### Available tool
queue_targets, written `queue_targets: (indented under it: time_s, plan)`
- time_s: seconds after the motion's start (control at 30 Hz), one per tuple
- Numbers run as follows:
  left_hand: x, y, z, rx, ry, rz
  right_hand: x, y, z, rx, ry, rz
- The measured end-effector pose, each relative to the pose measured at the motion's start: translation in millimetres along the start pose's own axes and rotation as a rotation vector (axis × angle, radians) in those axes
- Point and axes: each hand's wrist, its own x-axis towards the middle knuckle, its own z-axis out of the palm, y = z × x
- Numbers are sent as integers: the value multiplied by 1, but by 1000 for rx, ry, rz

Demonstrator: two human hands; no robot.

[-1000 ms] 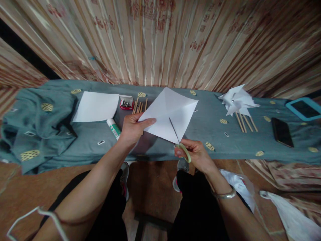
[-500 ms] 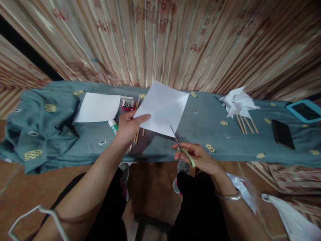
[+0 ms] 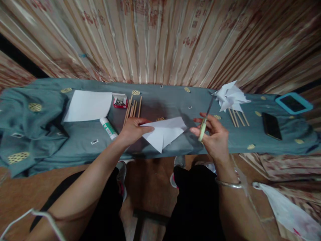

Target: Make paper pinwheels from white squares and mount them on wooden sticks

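no readable text, print on the glue stick (image 3: 108, 128) too small, white patches (image 3: 94, 142) on the cloth (image 3: 173, 103) blurred

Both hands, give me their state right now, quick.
Left hand: closed, holding the paper.
Right hand: holding the scissors by the handle.

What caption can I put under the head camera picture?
Left hand holding white paper, right hand holding scissors, with paper pinwheels lying off to the right.
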Motion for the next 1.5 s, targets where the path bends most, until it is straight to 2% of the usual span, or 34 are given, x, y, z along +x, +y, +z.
queue_targets:
  time_s: [0.17,0.23,0.3,0.4,0.53,0.67,0.77,0.87,1.0,1.1,1.23,1.4,1.5]
  plan:
    - [0,0,3,73,-100,18,-8,-4,9,-234,-120,-107]
    - [0,-1,4,72,-78,31,-9,-4,12,-261,-119,-110]
    - [0,-1,4,9,4,52,-9,-4,13,-261,-104,-68]
    - [-1,0,8,-228,103,38,-6,-1,15,-158,-37,23]
    - [-7,2,15,-517,68,-47,2,1,20,131,87,138]
    - [-16,-5,29,-570,-21,-107,5,-4,28,269,172,166]
    - [-20,-11,44,-512,-150,-27,2,-8,35,253,155,155]
    - [-21,-12,56,-505,-139,-20,-3,-10,44,233,71,149]
    - [-15,-9,56,-462,122,36,-7,-10,54,370,-8,189]
    - [-8,-7,44,-335,222,151,-9,-12,56,493,-102,300]
    - [5,-6,19,-83,315,320,-19,-13,52,448,-308,437]
    - [16,-5,-2,36,422,442,-35,-12,48,357,-675,409]
    - [17,-6,-3,56,439,483,-41,-12,49,338,-817,411]
